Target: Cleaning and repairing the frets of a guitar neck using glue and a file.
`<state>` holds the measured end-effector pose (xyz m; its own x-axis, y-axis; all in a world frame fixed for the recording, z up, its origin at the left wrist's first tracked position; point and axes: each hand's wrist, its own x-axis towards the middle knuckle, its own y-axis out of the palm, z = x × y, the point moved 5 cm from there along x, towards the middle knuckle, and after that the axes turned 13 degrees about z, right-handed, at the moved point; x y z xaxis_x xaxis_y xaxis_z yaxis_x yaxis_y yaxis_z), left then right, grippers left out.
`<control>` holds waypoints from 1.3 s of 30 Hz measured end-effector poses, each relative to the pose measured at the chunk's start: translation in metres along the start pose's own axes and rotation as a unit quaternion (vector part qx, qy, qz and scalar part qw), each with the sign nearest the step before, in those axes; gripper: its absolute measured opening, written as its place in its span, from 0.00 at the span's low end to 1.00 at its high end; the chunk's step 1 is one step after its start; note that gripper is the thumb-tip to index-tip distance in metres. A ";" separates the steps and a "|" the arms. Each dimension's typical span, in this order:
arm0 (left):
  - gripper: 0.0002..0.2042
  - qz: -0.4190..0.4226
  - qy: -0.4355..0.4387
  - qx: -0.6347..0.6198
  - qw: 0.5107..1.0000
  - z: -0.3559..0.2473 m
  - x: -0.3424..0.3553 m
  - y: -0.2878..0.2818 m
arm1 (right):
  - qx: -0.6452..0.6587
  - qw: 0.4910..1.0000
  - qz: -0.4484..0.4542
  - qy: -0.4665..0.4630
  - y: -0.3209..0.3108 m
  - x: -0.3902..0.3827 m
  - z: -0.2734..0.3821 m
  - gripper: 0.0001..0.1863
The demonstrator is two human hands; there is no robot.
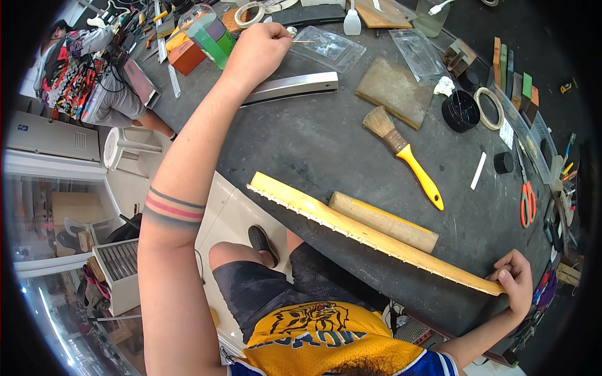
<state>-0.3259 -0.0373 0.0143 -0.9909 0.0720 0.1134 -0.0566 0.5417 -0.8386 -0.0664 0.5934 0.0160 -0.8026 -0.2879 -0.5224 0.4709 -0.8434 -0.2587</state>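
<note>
On the dark bench (326,144), your right hand (515,280) clasps the end of the fretted guitar neck (370,235) lying across a wooden block (384,220). Your left hand (260,51), closed, pinches a thin metal piece (303,42) far away; fretwork looks unfinished.

1. bare dark bench top (301,144) between the metal bar (291,86) and the guitar neck (370,233): open passage.
2. yellow-handled brush (406,153) lies across the right side.
3. wood block (382,220) touches the neck's far edge.
4. far rim crowded: plastic trays (326,47), tape roll (249,14).
</note>
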 end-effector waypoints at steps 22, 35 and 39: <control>0.08 -0.061 0.044 -0.358 0.931 -0.051 -0.194 -0.037 | -0.029 1.000 0.001 -0.009 -0.006 0.002 -0.014 0.31; 0.06 -0.103 0.156 -0.303 0.934 -0.047 -0.267 -0.019 | -0.060 0.998 0.001 -0.020 -0.008 0.003 -0.012 0.33; 0.08 -0.100 0.188 -0.231 0.949 -0.055 -0.269 -0.016 | -0.065 0.998 0.005 -0.014 -0.011 0.001 -0.016 0.33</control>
<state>-0.0516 -0.0195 0.0268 -0.8472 0.1761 0.5013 -0.0933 0.8795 -0.4666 -0.0662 0.6097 0.0052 -0.8065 -0.3105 -0.5031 0.5211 -0.7753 -0.3569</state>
